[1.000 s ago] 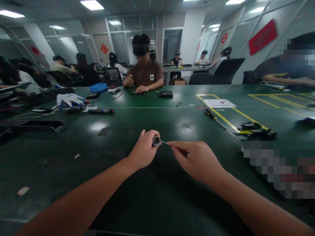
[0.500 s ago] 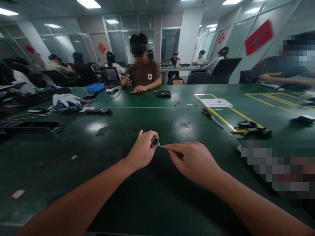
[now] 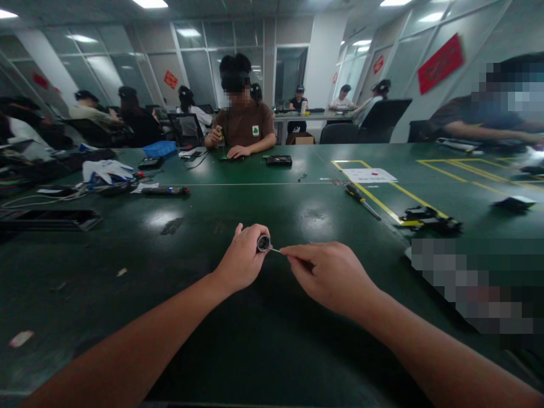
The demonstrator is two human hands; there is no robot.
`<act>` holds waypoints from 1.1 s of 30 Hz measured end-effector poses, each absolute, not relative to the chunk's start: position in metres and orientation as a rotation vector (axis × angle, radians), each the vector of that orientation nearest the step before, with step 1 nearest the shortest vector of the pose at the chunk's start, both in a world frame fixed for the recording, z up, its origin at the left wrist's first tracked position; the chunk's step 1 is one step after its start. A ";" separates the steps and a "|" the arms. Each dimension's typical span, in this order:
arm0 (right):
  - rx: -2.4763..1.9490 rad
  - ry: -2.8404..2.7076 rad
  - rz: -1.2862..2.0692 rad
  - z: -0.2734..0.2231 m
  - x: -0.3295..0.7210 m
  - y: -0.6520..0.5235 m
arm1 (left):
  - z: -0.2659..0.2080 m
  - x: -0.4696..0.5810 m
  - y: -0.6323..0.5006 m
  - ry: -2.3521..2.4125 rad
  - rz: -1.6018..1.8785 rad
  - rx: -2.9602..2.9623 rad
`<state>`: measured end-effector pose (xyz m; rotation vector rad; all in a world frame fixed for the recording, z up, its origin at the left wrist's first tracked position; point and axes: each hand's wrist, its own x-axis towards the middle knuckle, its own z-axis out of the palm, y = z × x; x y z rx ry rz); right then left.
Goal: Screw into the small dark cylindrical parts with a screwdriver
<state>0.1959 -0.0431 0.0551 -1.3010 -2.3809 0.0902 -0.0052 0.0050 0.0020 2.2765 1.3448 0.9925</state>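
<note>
My left hand is closed around a dark cylindrical part, whose round hollow end with a grey rim faces me. Most of its body is hidden by the fingers. Between the thumb and fingertips of my right hand is a thin, light metal rod. The rod's far end reaches the lower right side of the cylinder's rim; whether it goes inside I cannot tell. Both hands are above the green table, close together.
A yellow-and-black screwdriver lies beyond my right hand, near a black part. Farther left are a dark pen-shaped tool, white-and-blue gloves and a blue tray. A person works across the table.
The whole view has shifted slightly, so everything appears a little farther left. My hands keep the same grips, and the rod stays at the cylinder's rim.
</note>
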 end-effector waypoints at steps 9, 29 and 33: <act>-1.345 -2.268 0.253 0.055 0.192 -0.044 | 0.001 -0.006 0.006 1.354 0.987 2.221; -1.048 -2.094 0.378 0.052 0.198 -0.045 | -0.002 -0.008 0.009 1.363 1.034 2.183; -1.033 -2.108 0.360 0.052 0.198 -0.045 | -0.003 -0.008 0.009 1.358 1.039 2.173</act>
